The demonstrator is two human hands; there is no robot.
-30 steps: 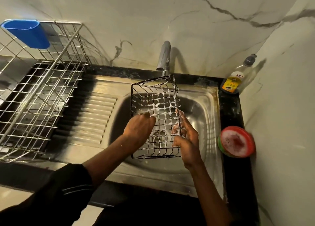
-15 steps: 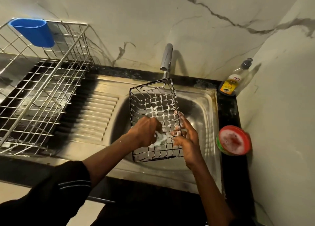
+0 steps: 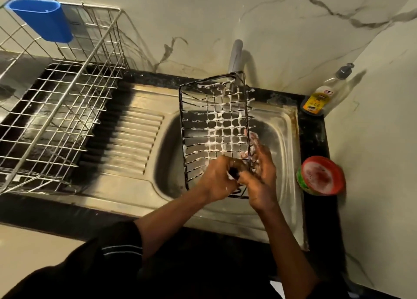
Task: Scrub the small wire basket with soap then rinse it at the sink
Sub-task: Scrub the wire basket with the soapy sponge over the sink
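A small black wire basket (image 3: 203,122), streaked with white soap foam, is held tilted on end over the steel sink (image 3: 282,145), below the tap (image 3: 235,57). My right hand (image 3: 261,177) grips the basket's right rim near its lower corner. My left hand (image 3: 220,178) is closed inside the basket's lower end on something small; a scrubber shows in the earlier frame, but here my fingers hide it. No water runs from the tap.
A large steel dish rack (image 3: 56,109) with a blue cup holder (image 3: 42,21) stands on the drainboard at left. A red soap tub (image 3: 321,175) and a dish-soap bottle (image 3: 320,100) sit on the black ledge at right, against the marble wall.
My left hand has slid down the basket's inside toward its lower end. The right hand keeps its hold. The view has shifted closer.
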